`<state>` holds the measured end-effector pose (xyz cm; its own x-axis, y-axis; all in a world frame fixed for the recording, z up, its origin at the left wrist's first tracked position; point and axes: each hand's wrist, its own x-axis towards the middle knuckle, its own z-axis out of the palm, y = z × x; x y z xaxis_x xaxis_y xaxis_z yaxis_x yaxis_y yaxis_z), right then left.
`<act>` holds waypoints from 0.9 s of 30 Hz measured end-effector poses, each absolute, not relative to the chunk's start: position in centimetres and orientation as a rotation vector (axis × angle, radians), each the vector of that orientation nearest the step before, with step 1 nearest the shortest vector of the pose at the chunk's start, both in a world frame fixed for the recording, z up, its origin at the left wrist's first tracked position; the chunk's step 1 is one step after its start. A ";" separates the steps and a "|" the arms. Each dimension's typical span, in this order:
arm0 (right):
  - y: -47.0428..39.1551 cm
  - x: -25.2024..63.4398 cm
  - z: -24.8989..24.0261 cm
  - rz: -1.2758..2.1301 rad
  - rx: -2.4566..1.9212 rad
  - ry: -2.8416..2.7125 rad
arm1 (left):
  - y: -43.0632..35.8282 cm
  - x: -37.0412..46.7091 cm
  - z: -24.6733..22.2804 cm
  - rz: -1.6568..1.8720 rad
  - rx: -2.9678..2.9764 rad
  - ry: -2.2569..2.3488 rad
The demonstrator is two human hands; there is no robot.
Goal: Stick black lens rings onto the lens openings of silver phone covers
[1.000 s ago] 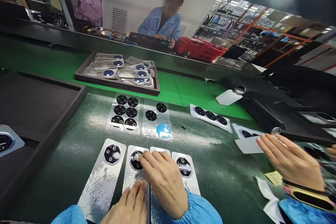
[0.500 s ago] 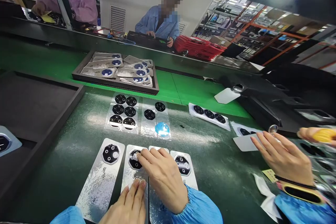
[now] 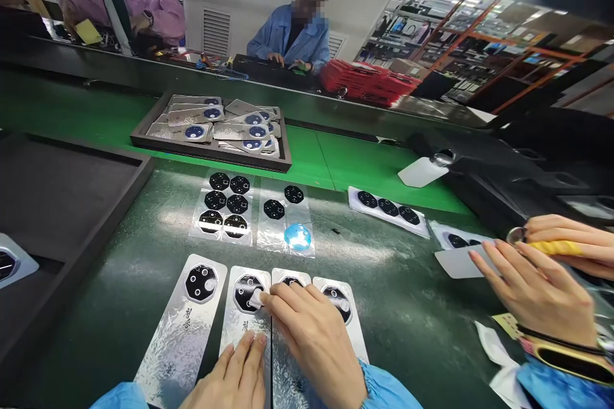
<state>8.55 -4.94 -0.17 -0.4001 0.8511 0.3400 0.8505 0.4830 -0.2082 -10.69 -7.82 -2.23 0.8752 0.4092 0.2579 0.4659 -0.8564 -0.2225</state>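
Several silvery panels stand side by side on the dark green table, each with a black octagonal plate near its top. My left hand (image 3: 234, 374) lies with fingers stretched flat on the second panel from the left (image 3: 230, 323). With my right hand (image 3: 314, 335) I pinch a small white wipe (image 3: 256, 299), pressed to the right side of that panel's black octagonal plate (image 3: 243, 289). My right hand and forearm partly cover the third panel (image 3: 283, 386). To the left lies the first panel (image 3: 180, 345), untouched by either hand; at right is the fourth panel (image 3: 354, 332).
Clear sheets (image 3: 256, 195) bear black octagons and one blue octagon. Behind them, a dark tray (image 3: 211, 156) holds stacked panels. A co-worker's hands (image 3: 551, 284) work at right near a white bottle (image 3: 458, 262); another bottle (image 3: 422, 172) lies behind. A large black tray (image 3: 71, 179) flanks the left.
My right hand has slid the wipe slightly right and down across the black plate. My left hand stays in place. The co-worker's far hand with the yellow object has come leftward, closer to the other.
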 end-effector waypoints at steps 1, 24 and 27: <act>-5.1 8.5 -0.3 -0.012 -1.417 -2.346 | -7.9 -10.6 -2.3 -0.308 -2.763 -0.684; -5.5 10.3 0.2 0.383 -1.555 -2.028 | -7.6 -10.9 -1.8 -0.274 -2.830 -0.620; -5.3 10.5 0.1 0.734 -1.589 -1.866 | -7.6 -11.0 -2.1 -0.263 -2.841 -0.636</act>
